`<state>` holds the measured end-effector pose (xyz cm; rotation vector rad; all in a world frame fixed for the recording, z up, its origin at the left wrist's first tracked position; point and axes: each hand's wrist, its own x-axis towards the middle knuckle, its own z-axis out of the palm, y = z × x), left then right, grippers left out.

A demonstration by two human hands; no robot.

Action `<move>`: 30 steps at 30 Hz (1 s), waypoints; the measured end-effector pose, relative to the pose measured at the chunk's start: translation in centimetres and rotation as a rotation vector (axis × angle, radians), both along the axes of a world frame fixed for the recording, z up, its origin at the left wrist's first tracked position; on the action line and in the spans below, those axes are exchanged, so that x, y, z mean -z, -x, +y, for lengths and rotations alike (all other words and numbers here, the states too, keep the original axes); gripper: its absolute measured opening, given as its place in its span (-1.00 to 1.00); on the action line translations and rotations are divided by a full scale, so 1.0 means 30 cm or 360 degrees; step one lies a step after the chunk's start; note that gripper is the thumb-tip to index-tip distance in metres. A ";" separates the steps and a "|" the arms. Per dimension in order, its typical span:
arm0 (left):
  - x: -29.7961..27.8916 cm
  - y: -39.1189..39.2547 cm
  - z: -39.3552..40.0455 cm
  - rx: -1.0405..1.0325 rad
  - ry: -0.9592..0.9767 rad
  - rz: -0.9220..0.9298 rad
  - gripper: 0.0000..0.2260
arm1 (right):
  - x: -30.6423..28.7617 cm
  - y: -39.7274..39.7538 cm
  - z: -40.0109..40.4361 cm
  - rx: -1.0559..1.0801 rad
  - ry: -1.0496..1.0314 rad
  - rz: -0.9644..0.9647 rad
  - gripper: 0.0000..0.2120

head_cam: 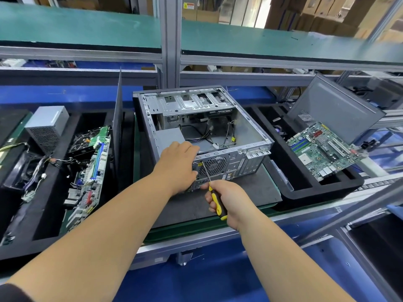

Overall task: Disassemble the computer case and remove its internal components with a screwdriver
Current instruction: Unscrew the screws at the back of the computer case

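Right hand (226, 198) clenches the yellow-black screwdriver (214, 198), steel tip on the open metal computer case (250, 136) rear panel; left hand (177, 165) braces the near edge, grip seemingly relaxed.

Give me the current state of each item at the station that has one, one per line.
Computer case: side open, lying flat, motherboard bay bare, loose cables inside.
Screwdriver: gripped, tip on the case's rear panel.
Right hand: holds the screwdriver handle.
Left hand: rests on the case's rear edge.
Right motherboard: removed, propped tilted in the foam tray.
Left motherboard: removed, standing on edge.
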<state>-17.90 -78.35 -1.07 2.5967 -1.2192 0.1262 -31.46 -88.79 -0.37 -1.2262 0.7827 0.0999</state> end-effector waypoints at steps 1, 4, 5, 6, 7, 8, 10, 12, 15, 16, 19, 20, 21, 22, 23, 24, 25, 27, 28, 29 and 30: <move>-0.001 -0.012 -0.011 0.0011 -0.0013 -0.0010 -0.45 | 0.009 0.004 -0.002 -0.0030 -0.0008 -0.0067 -0.76; -0.002 -0.042 -0.042 0.0128 -0.0074 0.0004 -0.49 | 0.024 0.024 -0.018 -0.0144 0.0123 -0.0216 -0.77; 0.000 -0.048 -0.048 0.0159 -0.0082 0.0054 -0.49 | 0.029 0.029 -0.023 -0.0174 0.0202 -0.0239 -0.78; 0.003 -0.050 -0.051 0.0167 -0.0086 0.0102 -0.50 | 0.032 0.032 -0.028 -0.0189 0.0271 -0.0249 -0.79; 0.009 -0.050 -0.052 0.0164 -0.0081 0.0112 -0.52 | 0.035 0.033 -0.030 -0.0189 0.0324 -0.0250 -0.79; 0.015 -0.049 -0.050 0.0157 -0.0068 0.0084 -0.55 | 0.038 0.032 -0.029 -0.0180 0.0372 -0.0244 -0.79; 0.027 -0.045 -0.048 0.0147 -0.0034 0.0001 -0.60 | 0.042 0.028 -0.021 -0.0165 0.0507 -0.0199 -0.80; 0.030 -0.044 -0.050 0.0133 -0.0002 -0.0030 -0.63 | 0.042 0.019 -0.011 -0.0156 0.0703 -0.0136 -0.83; 0.029 -0.046 -0.052 0.0115 0.0028 -0.0013 -0.65 | 0.043 0.009 -0.005 -0.0239 0.1185 -0.0053 -0.91; 0.029 -0.046 -0.052 0.0111 0.0030 -0.0008 -0.66 | 0.041 0.006 -0.003 -0.0264 0.1286 -0.0033 -0.92; 0.032 -0.047 -0.052 0.0115 0.0037 -0.0003 -0.66 | 0.021 -0.004 0.010 -0.0148 0.0946 0.0006 -0.86; 0.033 -0.047 -0.052 0.0117 0.0038 -0.0006 -0.66 | 0.008 -0.006 0.012 -0.0066 0.0676 0.0053 -0.80; 0.034 -0.048 -0.052 0.0116 0.0042 -0.0009 -0.66 | -0.005 -0.007 0.011 0.0005 0.0391 0.0106 -0.74; 0.035 -0.049 -0.052 0.0113 0.0047 -0.0012 -0.66 | -0.016 -0.006 0.008 0.0049 0.0140 0.0144 -0.67; 0.035 -0.050 -0.051 0.0109 0.0054 -0.0012 -0.67 | -0.021 -0.003 0.003 0.0068 -0.0049 0.0156 -0.62; 0.037 -0.049 -0.050 0.0108 0.0062 -0.0013 -0.67 | -0.024 0.002 -0.003 0.0068 -0.0182 0.0145 -0.59; 0.038 -0.048 -0.050 0.0108 0.0070 -0.0015 -0.68 | -0.025 0.006 -0.008 0.0063 -0.0269 0.0119 -0.59; 0.040 -0.046 -0.051 0.0105 0.0077 -0.0018 -0.68 | -0.024 0.017 -0.013 0.0052 -0.0320 0.0065 -0.61; 0.040 -0.045 -0.052 0.0101 0.0079 -0.0018 -0.68 | -0.023 0.021 -0.016 0.0046 -0.0290 0.0053 -0.62; 0.040 -0.045 -0.052 0.0097 0.0082 -0.0018 -0.68 | -0.022 0.024 -0.017 0.0037 -0.0242 0.0053 -0.64; 0.041 -0.045 -0.053 0.0094 0.0084 -0.0019 -0.68 | -0.020 0.027 -0.019 0.0027 -0.0202 0.0054 -0.65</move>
